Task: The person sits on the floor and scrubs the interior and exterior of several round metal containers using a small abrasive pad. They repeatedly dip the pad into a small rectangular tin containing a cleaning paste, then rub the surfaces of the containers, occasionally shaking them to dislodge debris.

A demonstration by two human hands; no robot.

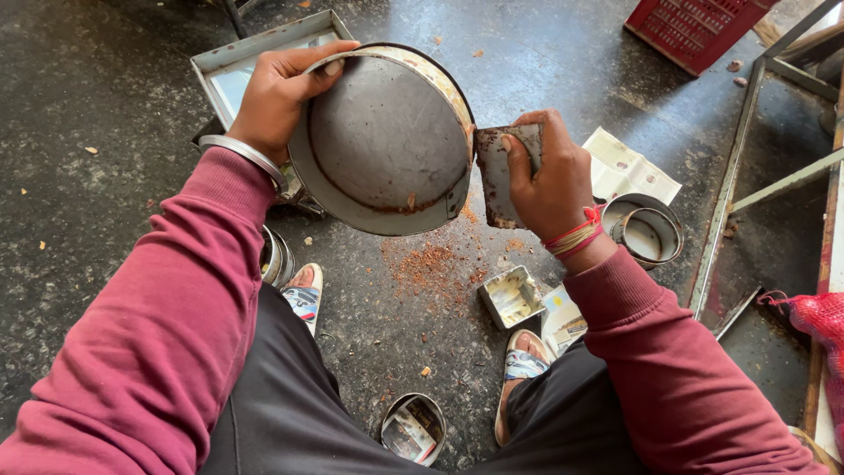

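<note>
My left hand [283, 92] grips the rim of a round metal baking tin [387, 141], held tilted above the floor with its inside facing me. Brown residue clings along the tin's lower inner edge. My right hand [549, 176] holds a flat metal scraper [494, 171] whose edge rests against the tin's right rim. Reddish-brown crumbs [431, 268] lie scattered on the dark floor under the tin. Both sleeves are maroon; a metal bangle sits on the left wrist and red threads on the right.
A rectangular metal tray [230, 63] lies behind the left hand. Round tins [646, 230] and a folded paper [629, 167] sit at the right, a small square tin [512, 297] near my right foot, another round tin [413, 428] between my legs. A red crate [694, 26] and metal frame [730, 185] stand at right.
</note>
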